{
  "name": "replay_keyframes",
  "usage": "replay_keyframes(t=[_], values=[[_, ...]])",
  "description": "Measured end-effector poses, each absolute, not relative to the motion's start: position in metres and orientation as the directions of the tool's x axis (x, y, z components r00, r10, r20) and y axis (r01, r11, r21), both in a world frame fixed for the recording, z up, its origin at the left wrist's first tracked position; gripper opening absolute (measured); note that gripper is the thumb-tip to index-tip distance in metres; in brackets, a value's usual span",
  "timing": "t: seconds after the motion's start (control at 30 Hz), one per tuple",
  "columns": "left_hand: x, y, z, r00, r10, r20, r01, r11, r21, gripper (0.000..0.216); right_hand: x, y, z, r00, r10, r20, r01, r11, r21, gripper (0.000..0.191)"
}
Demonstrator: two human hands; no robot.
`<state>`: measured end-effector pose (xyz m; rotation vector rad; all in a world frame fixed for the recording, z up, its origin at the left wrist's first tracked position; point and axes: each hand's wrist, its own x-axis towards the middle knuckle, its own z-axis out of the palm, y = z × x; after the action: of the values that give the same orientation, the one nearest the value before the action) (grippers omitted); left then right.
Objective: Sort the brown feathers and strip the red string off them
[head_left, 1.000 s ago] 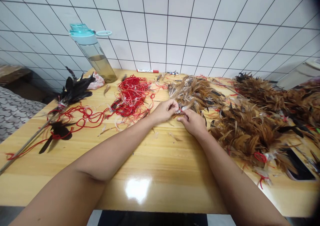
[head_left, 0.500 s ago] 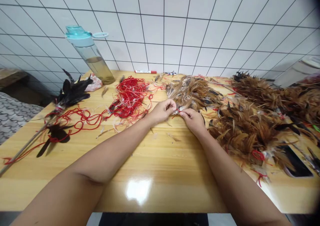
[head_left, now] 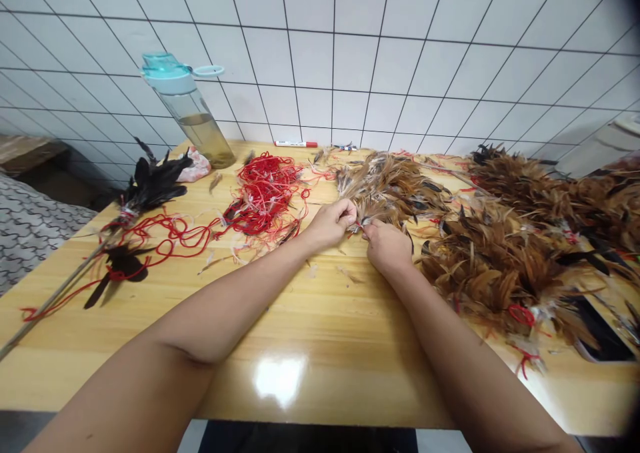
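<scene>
Near the middle of the table, my left hand (head_left: 331, 226) is closed in a pinch at the pale quill end of a small bundle of brown feathers (head_left: 376, 210). Close by on the right, my right hand (head_left: 390, 246) is also closed, its thumb and fingers pressed together. Between them shows a short bit of red string (head_left: 361, 226) around the quills, its ends hidden in my fingers. A larger pile of brown feathers (head_left: 400, 179) lies just behind the bundle.
A tangle of red string (head_left: 267, 193) lies left of my hands. Further left are black feathers (head_left: 153, 183) tied to a stick (head_left: 65, 289), and a water bottle (head_left: 200, 123). Brown feather bunches (head_left: 500, 253) and a phone (head_left: 603, 329) lie to the right. A marker (head_left: 296, 144) is by the tiled wall.
My right hand has turned over with its knuckles more upward, and the two hands have drawn slightly apart at the quills. The whole view has shifted a little.
</scene>
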<state>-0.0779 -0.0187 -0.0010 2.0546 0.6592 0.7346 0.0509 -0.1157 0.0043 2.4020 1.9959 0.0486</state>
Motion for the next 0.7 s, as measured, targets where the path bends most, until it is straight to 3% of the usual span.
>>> replay_keyframes(t=[0.4, 0.7], values=[[-0.0766, -0.0162, -0.0058, 0.664, 0.715, 0.220, 0.186, -0.442, 0.877, 0.007, 0.0479, -0.1178, -0.0006, 0.200, 0.978, 0.063, 0.975, -0.205, 0.087, 0.027], [-0.0780, -0.0218, 0.0010, 0.761, 0.648, 0.029, 0.168, -0.241, 0.956, 0.021, 0.0445, -0.1231, -0.0001, 0.256, 0.957, 0.135, 0.967, -0.253, -0.035, 0.032]])
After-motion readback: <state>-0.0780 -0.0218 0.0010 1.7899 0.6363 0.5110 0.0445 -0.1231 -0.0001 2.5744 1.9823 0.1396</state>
